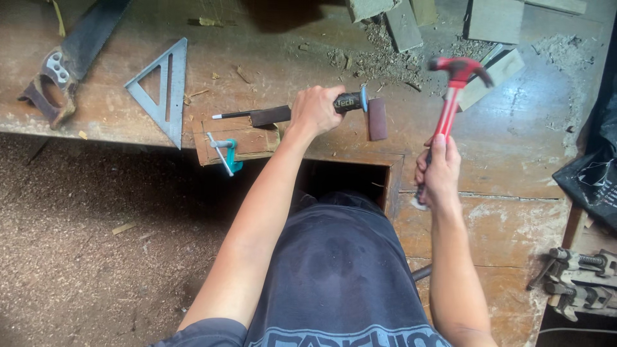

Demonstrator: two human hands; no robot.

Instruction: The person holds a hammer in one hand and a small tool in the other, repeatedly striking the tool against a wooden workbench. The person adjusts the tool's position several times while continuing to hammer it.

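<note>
My left hand [315,110] grips the black handle of a chisel [270,115] that lies flat across the workbench, its blade tip pointing left over a small wooden block [247,140]. A teal clamp [226,154] holds that block at the bench edge. A dark reddish block [376,119] stands just right of the chisel's butt end. My right hand [438,173] holds a red hammer [453,90] by its handle, head raised above the bench to the right of the chisel.
A metal speed square [162,90] and a hand saw [67,61] lie at the left of the wooden workbench [501,148]. Wood offcuts [491,19] and sawdust sit at the back. Clamps [578,283] lie at the lower right beside a black bag [594,180].
</note>
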